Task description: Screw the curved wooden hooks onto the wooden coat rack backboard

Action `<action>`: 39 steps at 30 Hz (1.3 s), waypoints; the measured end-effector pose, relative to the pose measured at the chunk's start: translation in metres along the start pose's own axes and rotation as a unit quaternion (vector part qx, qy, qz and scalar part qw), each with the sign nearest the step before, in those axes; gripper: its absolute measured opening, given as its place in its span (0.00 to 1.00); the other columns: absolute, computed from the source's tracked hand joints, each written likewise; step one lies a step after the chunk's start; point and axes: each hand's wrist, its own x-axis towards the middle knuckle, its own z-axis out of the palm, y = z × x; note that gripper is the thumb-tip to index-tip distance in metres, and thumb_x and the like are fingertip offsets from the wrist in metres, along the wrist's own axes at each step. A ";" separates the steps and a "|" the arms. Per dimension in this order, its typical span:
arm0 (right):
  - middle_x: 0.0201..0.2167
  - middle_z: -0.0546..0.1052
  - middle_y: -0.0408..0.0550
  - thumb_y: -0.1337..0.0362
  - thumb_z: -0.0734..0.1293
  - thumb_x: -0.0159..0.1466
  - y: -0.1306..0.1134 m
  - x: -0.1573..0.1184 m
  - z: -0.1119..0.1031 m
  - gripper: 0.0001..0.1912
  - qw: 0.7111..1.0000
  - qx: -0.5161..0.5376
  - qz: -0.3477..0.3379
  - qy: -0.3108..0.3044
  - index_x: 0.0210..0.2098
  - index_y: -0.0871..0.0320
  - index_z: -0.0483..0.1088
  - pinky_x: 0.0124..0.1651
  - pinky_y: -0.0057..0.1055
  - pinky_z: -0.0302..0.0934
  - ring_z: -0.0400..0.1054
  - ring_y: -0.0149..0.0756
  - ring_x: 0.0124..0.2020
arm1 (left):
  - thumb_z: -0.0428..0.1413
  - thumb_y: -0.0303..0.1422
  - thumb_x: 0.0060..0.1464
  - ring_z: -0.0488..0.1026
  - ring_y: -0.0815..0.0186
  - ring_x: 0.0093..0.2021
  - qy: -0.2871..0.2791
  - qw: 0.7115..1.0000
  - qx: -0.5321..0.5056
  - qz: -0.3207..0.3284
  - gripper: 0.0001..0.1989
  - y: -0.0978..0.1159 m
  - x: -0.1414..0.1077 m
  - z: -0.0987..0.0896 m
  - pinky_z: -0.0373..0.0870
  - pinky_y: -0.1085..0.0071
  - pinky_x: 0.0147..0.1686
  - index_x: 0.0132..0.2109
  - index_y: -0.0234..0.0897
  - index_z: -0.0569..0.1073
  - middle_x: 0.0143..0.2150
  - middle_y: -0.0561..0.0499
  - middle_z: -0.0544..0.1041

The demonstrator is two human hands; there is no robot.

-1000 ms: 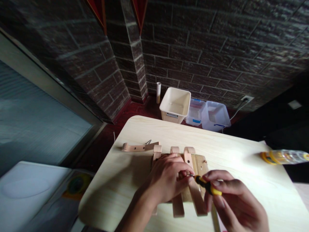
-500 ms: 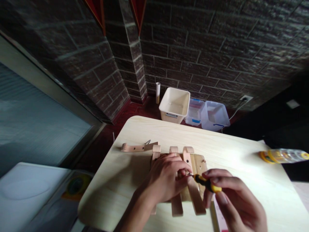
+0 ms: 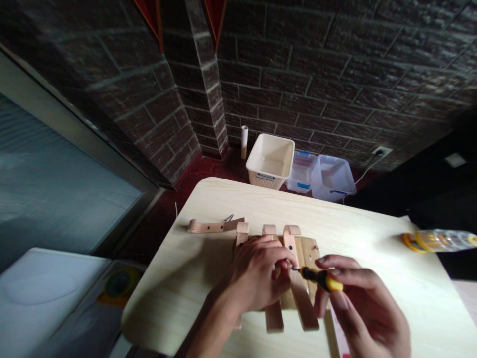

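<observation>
A screwdriver [image 3: 320, 279] with a black and yellow handle is held between the thumb and fingers of my right hand [image 3: 368, 303]. Its tip points left, at the thumb and forefinger of my left hand [image 3: 257, 266]. Those two fingers are pinched together over a curved wooden strip [image 3: 303, 301]; whatever sits between them is too small to name. Beneath lies a wooden board [image 3: 311, 253] crossed by several such strips with rolled ends, another being the wooden strip [image 3: 274, 315] beside it. My left palm hides much of the board.
Left on the table [image 3: 219, 196] lies a separate curled wooden strip [image 3: 208, 226] with dark holes. A clear bottle-shaped container with yellow ends [image 3: 439, 241] lies at the right. Beyond the far edge, a cream bin [image 3: 268, 171] and clear plastic boxes [image 3: 331, 181] stand on the floor.
Both hands stay almost in place. The right-hand fingers have shifted slightly around the yellow end of the screwdriver, and the view has moved a touch.
</observation>
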 end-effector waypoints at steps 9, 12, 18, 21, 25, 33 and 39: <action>0.48 0.81 0.52 0.71 0.67 0.67 -0.002 0.007 -0.016 0.11 0.992 -0.095 -0.052 -0.069 0.43 0.51 0.77 0.39 0.30 0.76 0.78 0.43 0.47 | 0.59 0.31 0.55 0.71 0.62 0.38 -0.027 0.999 -0.015 -0.011 0.06 0.000 0.001 -0.003 0.65 0.66 0.41 0.39 0.42 0.80 0.33 0.53 0.78; 0.46 0.82 0.53 0.71 0.66 0.67 -0.004 0.008 -0.016 0.11 0.989 -0.107 -0.070 -0.081 0.43 0.52 0.78 0.44 0.32 0.76 0.77 0.45 0.51 | 0.59 0.33 0.57 0.71 0.62 0.39 -0.025 0.999 -0.020 -0.018 0.04 0.000 0.001 -0.004 0.64 0.66 0.41 0.38 0.43 0.80 0.33 0.54 0.77; 0.45 0.82 0.53 0.72 0.68 0.65 -0.006 0.008 -0.015 0.11 0.988 -0.110 -0.071 -0.084 0.42 0.52 0.79 0.37 0.30 0.77 0.80 0.45 0.46 | 0.60 0.33 0.57 0.71 0.62 0.39 -0.030 0.999 -0.031 -0.025 0.04 0.001 0.003 -0.006 0.65 0.66 0.42 0.39 0.43 0.80 0.33 0.54 0.78; 0.44 0.81 0.53 0.72 0.69 0.65 -0.007 0.009 -0.013 0.10 0.989 -0.108 -0.070 -0.078 0.41 0.52 0.79 0.36 0.30 0.77 0.80 0.44 0.43 | 0.60 0.34 0.58 0.71 0.62 0.38 -0.033 0.999 -0.029 -0.021 0.05 0.002 0.003 -0.006 0.65 0.65 0.43 0.39 0.42 0.81 0.33 0.54 0.78; 0.42 0.81 0.53 0.71 0.70 0.64 -0.007 0.010 -0.010 0.08 0.989 -0.109 -0.073 -0.068 0.40 0.53 0.79 0.34 0.30 0.77 0.80 0.45 0.41 | 0.59 0.33 0.58 0.72 0.62 0.39 -0.029 0.999 -0.025 -0.018 0.05 0.001 0.003 -0.005 0.66 0.65 0.43 0.39 0.42 0.80 0.33 0.54 0.78; 0.44 0.82 0.55 0.71 0.69 0.65 -0.005 0.008 -0.014 0.09 0.989 -0.115 -0.066 -0.063 0.41 0.53 0.79 0.38 0.31 0.77 0.79 0.47 0.47 | 0.59 0.31 0.56 0.71 0.62 0.39 -0.028 0.999 -0.027 -0.024 0.05 0.002 0.002 -0.004 0.65 0.66 0.42 0.38 0.42 0.80 0.33 0.54 0.77; 0.39 0.83 0.53 0.73 0.68 0.64 -0.005 0.009 -0.014 0.10 0.988 -0.120 -0.074 -0.066 0.41 0.54 0.78 0.41 0.34 0.77 0.79 0.47 0.47 | 0.59 0.33 0.57 0.71 0.61 0.39 -0.032 0.999 -0.025 -0.029 0.05 0.002 0.003 -0.006 0.65 0.66 0.42 0.38 0.42 0.80 0.33 0.53 0.77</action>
